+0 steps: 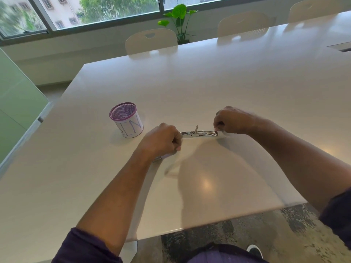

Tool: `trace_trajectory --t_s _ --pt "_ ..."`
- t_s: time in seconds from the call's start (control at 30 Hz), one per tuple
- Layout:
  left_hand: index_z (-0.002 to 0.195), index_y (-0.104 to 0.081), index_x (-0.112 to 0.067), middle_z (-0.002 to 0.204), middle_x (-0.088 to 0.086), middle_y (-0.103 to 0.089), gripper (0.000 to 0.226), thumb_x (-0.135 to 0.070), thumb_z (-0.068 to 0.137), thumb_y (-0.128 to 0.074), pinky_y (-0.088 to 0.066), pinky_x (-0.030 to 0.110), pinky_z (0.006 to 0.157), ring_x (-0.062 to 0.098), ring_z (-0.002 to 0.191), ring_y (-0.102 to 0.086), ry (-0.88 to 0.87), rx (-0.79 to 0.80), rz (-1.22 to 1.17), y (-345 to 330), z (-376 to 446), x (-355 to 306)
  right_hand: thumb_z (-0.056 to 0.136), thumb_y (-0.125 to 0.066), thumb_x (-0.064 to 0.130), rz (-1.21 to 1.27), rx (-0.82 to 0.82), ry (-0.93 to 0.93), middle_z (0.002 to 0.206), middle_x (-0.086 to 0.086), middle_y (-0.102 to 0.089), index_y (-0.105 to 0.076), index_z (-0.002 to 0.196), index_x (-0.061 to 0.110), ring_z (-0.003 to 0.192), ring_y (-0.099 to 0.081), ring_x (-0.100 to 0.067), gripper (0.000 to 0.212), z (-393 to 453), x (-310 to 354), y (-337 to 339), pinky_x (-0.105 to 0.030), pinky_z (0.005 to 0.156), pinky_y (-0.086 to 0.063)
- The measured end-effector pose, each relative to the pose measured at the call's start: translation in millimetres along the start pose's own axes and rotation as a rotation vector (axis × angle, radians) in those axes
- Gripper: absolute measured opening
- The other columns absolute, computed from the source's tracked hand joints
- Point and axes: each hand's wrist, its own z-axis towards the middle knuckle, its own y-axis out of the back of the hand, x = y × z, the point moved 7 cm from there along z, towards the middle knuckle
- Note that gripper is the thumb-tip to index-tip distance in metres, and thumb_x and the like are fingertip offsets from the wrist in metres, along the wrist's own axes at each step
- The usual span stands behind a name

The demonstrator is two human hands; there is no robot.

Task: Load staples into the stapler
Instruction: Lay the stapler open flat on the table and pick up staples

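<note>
Worktop (209, 88): wide, white and glossy, with both of the person's bare forearms reaching out over it.
Stapler (198, 133): opened out, its shiny metal staple channel lying flat on the worktop between the two hands, a small metal part sticking up near the middle.
Left hand (161, 140): curled tight at the stapler's left end, fingers closed on that end; a pale lilac piece with a metal tip peeks out beneath the wrist, which may be the stapler's other half, though I cannot tell.
Right hand (230, 119): knuckles up, fingertips pinched at the stapler's right end; whether a strip of staples is between them is too blurred to tell.
Pen cup (126, 120): purple mesh with a white paper wrap, upright, to the left of the left hand, apart from it.
Chairs (151, 41): cream-coloured, pushed in along the far edge.
Plant (179, 18): green leaves behind the chairs, under the window.
</note>
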Motion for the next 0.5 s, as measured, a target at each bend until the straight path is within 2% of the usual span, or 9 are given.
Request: trace_trajectory --t_s 0.23,0.33,0.43,0.5 --pt "0.086 -0.084 -0.022 0.083 -0.003 -0.080 0.017 -0.010 0.078 -0.076 -0.062 0.033 0.078 0.017 0.078 -0.074 0.001 -0.009 -0.011 -2.8 -3.1 3.2 0.092 -0.057 0.004 -0.172 0.053 0.107 0.099 0.000 -0.072 -0.076 0.090 0.014 0.086 -0.068 -0.024 0.021 0.0 7.7 -2.8 -0.029 0.070 -0.049" --pt "0.086 -0.084 -0.020 0.083 -0.002 -0.080 0.015 -0.009 0.078 -0.077 -0.062 0.035 0.079 0.017 0.078 -0.074 -0.007 -0.004 -0.023 -3.7 -3.0 2.7 0.094 -0.056 0.009 -0.184 0.063 0.156 0.094 0.000 -0.069 -0.073 0.087 0.012 0.081 -0.066 -0.024 0.018 -1.7 9.7 -0.5 -0.027 0.067 -0.042" --pt "0.085 -0.083 -0.019 0.082 -0.002 -0.080 0.016 -0.008 0.077 -0.074 -0.062 0.036 0.079 0.019 0.079 -0.074 -0.005 -0.005 -0.021 -4.5 -3.2 3.1 0.092 -0.058 0.012 -0.169 0.102 0.192 0.085 -0.001 -0.063 -0.068 0.083 0.008 0.073 -0.061 -0.026 0.015 -2.3 12.5 1.2 -0.035 0.067 -0.049" --pt "0.084 -0.082 -0.019 0.082 -0.001 -0.079 0.016 -0.008 0.076 -0.072 -0.061 0.037 0.079 0.021 0.080 -0.074 -0.005 0.000 -0.024 -5.1 -3.5 3.1 0.093 -0.057 0.014 -0.165 0.137 0.187 0.085 -0.001 -0.059 -0.065 0.085 0.008 0.072 -0.054 -0.023 0.012 -2.3 12.2 0.3 -0.036 0.069 -0.048"
